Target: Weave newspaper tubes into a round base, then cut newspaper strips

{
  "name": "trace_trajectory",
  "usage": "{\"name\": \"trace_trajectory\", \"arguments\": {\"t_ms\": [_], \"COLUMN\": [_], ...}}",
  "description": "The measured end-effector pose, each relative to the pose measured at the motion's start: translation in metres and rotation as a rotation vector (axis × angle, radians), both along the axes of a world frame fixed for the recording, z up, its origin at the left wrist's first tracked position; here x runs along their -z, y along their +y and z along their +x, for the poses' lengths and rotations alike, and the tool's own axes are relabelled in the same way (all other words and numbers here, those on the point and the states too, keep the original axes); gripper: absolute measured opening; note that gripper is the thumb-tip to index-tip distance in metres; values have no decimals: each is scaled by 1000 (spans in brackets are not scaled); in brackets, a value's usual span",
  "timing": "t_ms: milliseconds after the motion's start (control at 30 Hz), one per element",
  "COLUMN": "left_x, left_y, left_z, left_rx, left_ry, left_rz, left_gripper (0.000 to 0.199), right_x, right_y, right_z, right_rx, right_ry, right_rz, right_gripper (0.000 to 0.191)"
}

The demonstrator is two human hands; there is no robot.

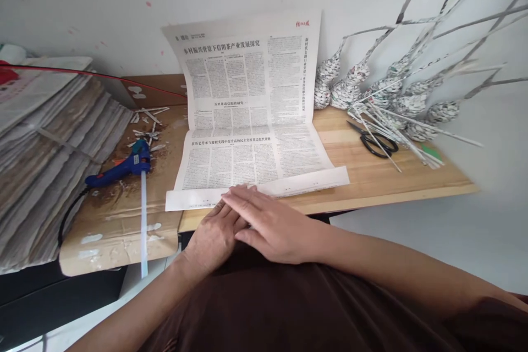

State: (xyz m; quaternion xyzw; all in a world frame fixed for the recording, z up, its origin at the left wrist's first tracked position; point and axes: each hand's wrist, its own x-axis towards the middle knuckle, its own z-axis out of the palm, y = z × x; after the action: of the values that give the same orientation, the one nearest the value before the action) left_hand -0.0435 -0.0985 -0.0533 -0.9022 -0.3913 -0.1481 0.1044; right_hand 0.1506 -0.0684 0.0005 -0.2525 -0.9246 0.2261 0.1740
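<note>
A newspaper sheet (247, 115) lies on the wooden table, its far part standing up against the wall. Its near edge is folded over into a white strip (305, 180). My right hand (276, 225) rests flat with stretched fingers on the fold, partly over my left hand. Below and beside it, my left hand (214, 234) is at the same fold near the table edge, its fingers extended and their tips partly covered by my right hand. Neither hand grips anything.
At the left are a tied newspaper stack (61, 159) and a blue glue gun (119, 169) on cardboard (119, 231). Black scissors (377, 143), paper sticks (396, 135) and several woven paper bulbs (346, 88) with long stems are at the right. A red cord (103, 74) crosses the left side.
</note>
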Motion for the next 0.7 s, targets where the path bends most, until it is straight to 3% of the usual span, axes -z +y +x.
{"name": "trace_trajectory", "arguments": {"t_ms": [133,300,400,500,600,700], "left_x": [-3,2,4,1,-9,-24], "left_y": [-4,-3,-5,-10,-15,-15], "left_z": [3,2,-4,-11,-13,0], "left_rx": [-104,-74,-147,-179,-29,207], "left_ry": [-2,16,3,-58,-116,-170], "left_rz": [-10,48,43,10,-59,-188], "left_gripper": [36,45,59,70,79,74], "right_x": [16,16,15,13,11,20], "right_y": [-5,-11,-12,-11,-9,-8], "right_z": [-13,-9,-9,-10,-11,-12], "right_rx": [20,146,210,222,217,158], "right_ry": [-48,-90,-142,-208,-252,-295], "right_rz": [-63,-146,-179,-194,-211,-175], "right_gripper": [70,87,95,91,77,88]}}
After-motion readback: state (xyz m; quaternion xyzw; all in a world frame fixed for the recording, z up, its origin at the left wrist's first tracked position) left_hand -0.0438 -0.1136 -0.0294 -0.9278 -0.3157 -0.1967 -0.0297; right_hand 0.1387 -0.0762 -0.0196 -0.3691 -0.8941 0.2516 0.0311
